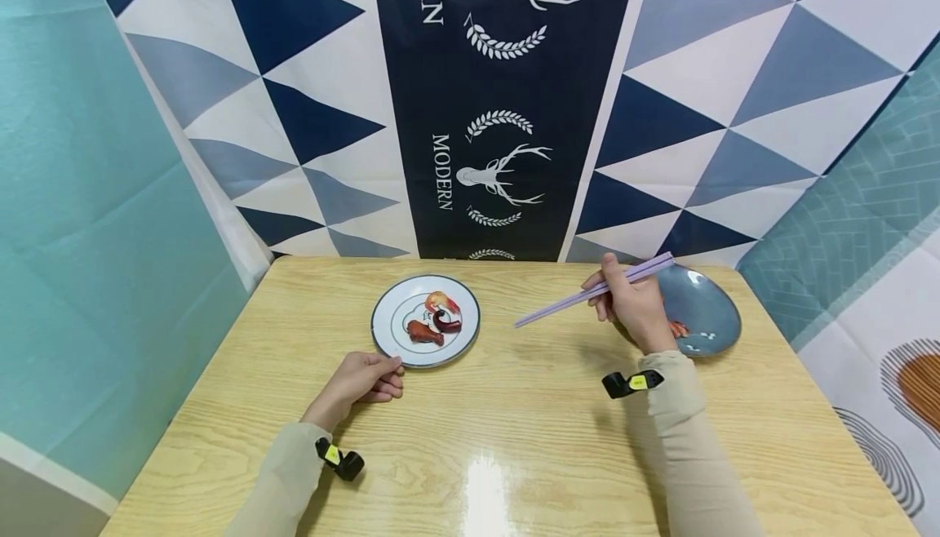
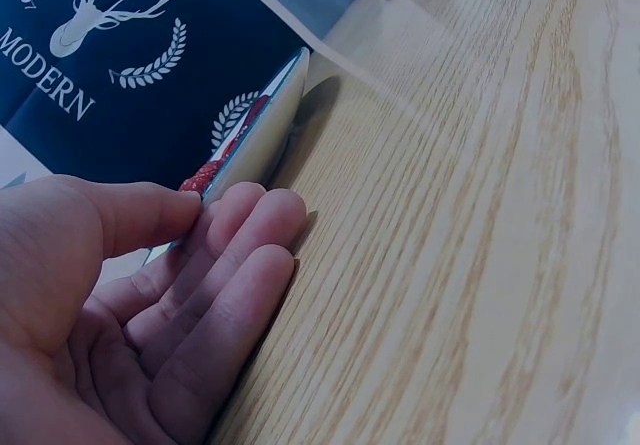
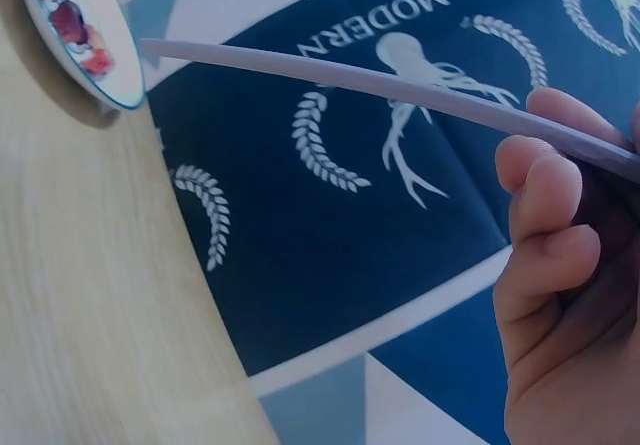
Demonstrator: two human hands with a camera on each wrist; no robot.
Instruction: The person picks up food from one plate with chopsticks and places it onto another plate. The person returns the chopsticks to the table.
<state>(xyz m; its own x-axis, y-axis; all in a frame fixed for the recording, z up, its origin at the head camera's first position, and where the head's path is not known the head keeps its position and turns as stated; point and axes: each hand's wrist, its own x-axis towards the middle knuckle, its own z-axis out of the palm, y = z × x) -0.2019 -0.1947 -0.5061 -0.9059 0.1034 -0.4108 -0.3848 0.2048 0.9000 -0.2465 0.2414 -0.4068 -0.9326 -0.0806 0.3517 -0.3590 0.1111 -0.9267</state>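
My left hand [image 1: 363, 378] pinches the near-left rim of a white plate [image 1: 395, 308] with a dark blue edge, thumb above and fingers curled below. On that plate lie a brown drumstick [image 1: 425, 333], an orange shrimp-like piece [image 1: 441, 302] and a dark red curled piece [image 1: 447, 326]. My right hand [image 1: 633, 306] grips a pair of lilac chopsticks [image 1: 564, 303], raised over the table. Their tips are close together, point left toward the white plate and have nothing between them. Behind the right hand sits a blue-grey plate [image 1: 708, 304], partly hidden by it.
Small reddish pieces [image 1: 679, 329] lie on the blue-grey plate beside my right wrist. The light wooden table [image 1: 441, 439] ends at a patterned cloth [image 1: 499, 113] hanging behind it. A pale teal panel [image 1: 110, 235] stands along the left side.
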